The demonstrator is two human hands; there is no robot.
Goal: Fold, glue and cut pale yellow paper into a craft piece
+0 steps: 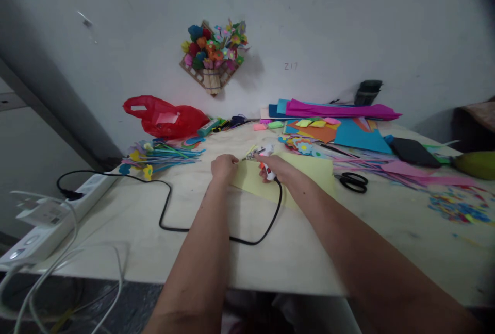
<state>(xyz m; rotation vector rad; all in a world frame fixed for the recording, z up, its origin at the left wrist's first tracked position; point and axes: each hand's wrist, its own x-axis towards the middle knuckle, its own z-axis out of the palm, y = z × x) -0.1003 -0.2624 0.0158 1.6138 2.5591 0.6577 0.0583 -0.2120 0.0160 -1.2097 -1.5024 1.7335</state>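
The right hand (275,165) grasps a white glue gun (266,161) with its tip aimed at a small piece pinched in the clenched left hand (224,165), both hands over a yellow paper sheet (309,169) lying mid-bench (216,251). The gun's black cord (166,205) loops left across the bench to a white power strip (58,215), and black scissors (352,181) lie just right of the sheet

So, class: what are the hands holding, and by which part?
The right hand grips a glue gun by its handle. The left hand pinches something small at the nozzle, too small to identify.
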